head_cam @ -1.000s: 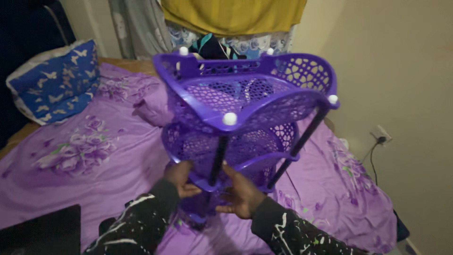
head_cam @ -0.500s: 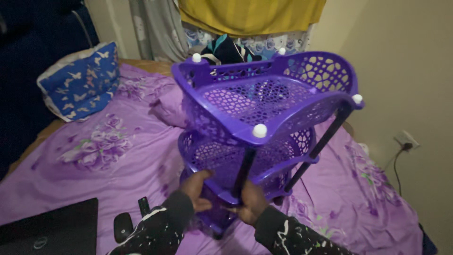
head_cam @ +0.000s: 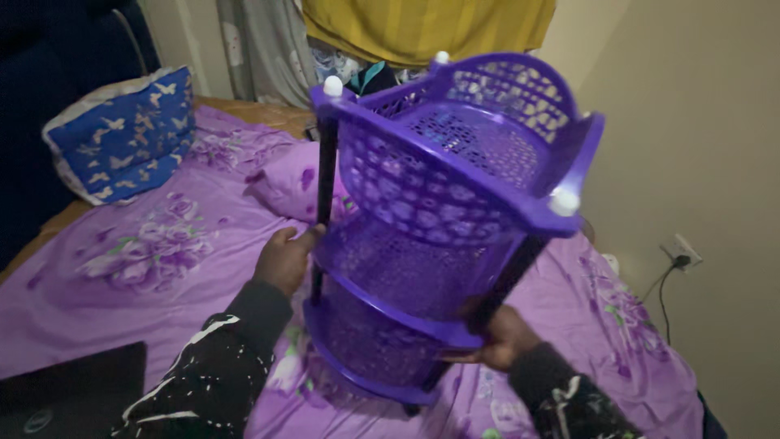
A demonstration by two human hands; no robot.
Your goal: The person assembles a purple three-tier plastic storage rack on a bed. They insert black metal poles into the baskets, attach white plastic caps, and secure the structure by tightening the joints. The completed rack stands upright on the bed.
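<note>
Purple three-tier plastic rack (head_cam: 455,211) held tilted above the bed (head_cam: 162,268). Left hand (head_cam: 284,258) fingers wrap one black post; right hand (head_cam: 497,337) fingers grip another. Blue butterfly pillow (head_cam: 122,134) near the wall.

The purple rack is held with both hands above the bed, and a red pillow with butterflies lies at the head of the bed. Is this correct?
Not quite: the head view shows the pillow is blue, not red. The rest holds: left hand and right hand hold the purple rack above the bed.

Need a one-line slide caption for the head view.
Both hands, left hand and right hand, hold a tilted purple tiered rack over a purple floral bed.
</note>
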